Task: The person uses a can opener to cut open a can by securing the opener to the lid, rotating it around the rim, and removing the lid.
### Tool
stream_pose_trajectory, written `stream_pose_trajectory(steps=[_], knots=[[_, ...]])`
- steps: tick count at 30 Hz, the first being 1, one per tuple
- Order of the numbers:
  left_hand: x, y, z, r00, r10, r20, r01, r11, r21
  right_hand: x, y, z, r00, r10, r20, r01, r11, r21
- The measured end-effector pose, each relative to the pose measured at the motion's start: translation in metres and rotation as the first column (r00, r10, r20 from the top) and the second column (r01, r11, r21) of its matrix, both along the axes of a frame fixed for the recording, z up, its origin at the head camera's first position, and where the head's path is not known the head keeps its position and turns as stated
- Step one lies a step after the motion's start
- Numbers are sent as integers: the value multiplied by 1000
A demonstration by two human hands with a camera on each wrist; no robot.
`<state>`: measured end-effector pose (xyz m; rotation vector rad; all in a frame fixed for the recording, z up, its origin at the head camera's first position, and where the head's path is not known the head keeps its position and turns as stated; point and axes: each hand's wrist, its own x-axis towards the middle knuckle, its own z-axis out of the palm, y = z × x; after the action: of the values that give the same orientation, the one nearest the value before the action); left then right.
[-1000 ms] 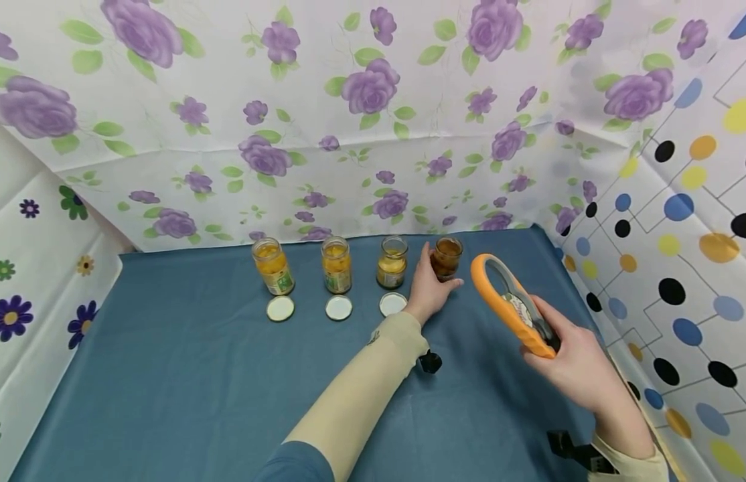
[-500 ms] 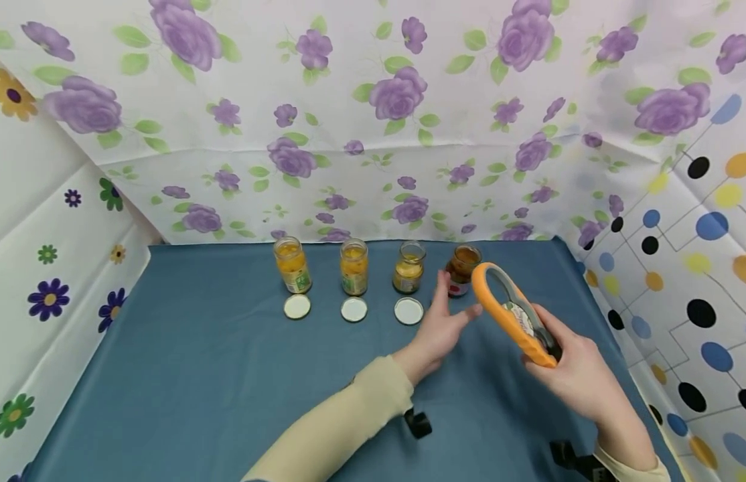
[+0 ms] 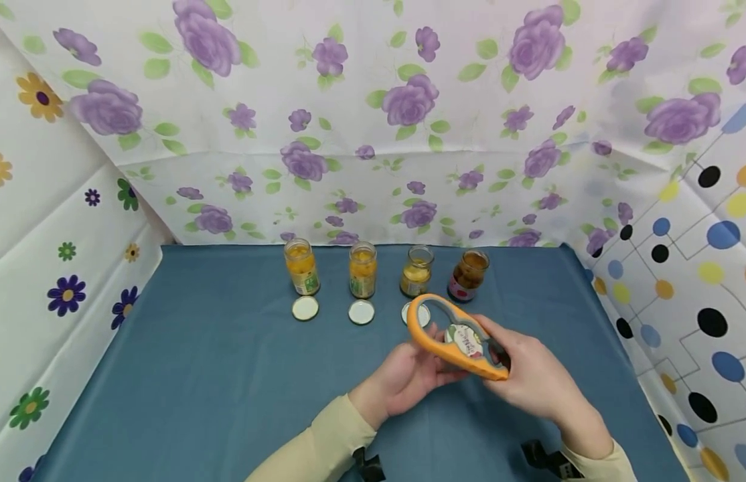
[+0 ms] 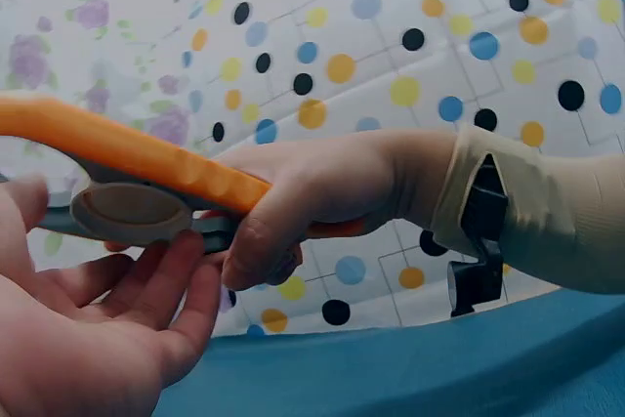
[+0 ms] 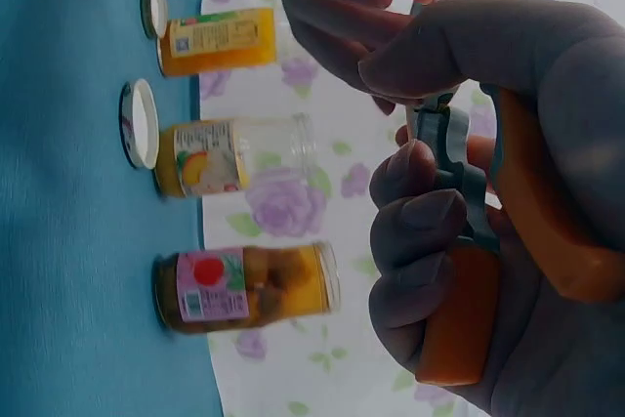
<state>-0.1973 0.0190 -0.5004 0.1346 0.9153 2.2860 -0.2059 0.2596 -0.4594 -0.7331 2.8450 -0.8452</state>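
Observation:
My right hand [image 3: 536,371] grips the handles of an orange and grey jar opener [image 3: 433,344], raised above the blue table. Within the opener's jaws sits a round jar lid [image 3: 465,339] with a printed top. Palm up, my left hand [image 3: 400,378] reaches under the opener from the left; in the left wrist view its fingertips [image 4: 186,246] are right at the lid's underside, with the thumb apart at the left. Behind the hands stands an uncapped jar [image 3: 467,274] of brown contents with a pink label.
Three more uncapped jars, a yellow one [image 3: 416,273] and two orange ones [image 3: 363,271] [image 3: 303,268], stand in a row along the back. White lids [image 3: 361,312] lie in front of them, one partly behind the opener. Patterned cloth walls [image 3: 349,174] enclose the table [image 3: 228,375].
My left hand has let go of the brown jar and drawn back to beneath the opener. The right hand has brought the opener and lid leftward to meet it.

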Motion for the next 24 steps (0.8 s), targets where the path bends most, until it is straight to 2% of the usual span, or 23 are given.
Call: stream_pose_trajectory(steps=[6, 9, 14, 18, 24], knots=[[5, -7, -11, 996, -63, 56, 58, 994, 90, 2, -10, -4, 995, 57, -78, -51, 995, 81], [6, -8, -14, 992, -96, 83, 83, 985, 149, 1, -13, -5, 993, 67, -93, -59, 995, 85], [7, -6, -14, 989, -119, 88, 98, 972, 213, 2, -11, -5, 993, 69, -96, -62, 995, 73], [6, -5, -13, 988, -137, 69, 120, 970, 211, 3, -7, -6, 993, 69, -95, -63, 996, 69], [6, -4, -10, 983, -170, 62, 156, 970, 184, 5, 1, -5, 993, 116, -25, -116, 993, -8]])
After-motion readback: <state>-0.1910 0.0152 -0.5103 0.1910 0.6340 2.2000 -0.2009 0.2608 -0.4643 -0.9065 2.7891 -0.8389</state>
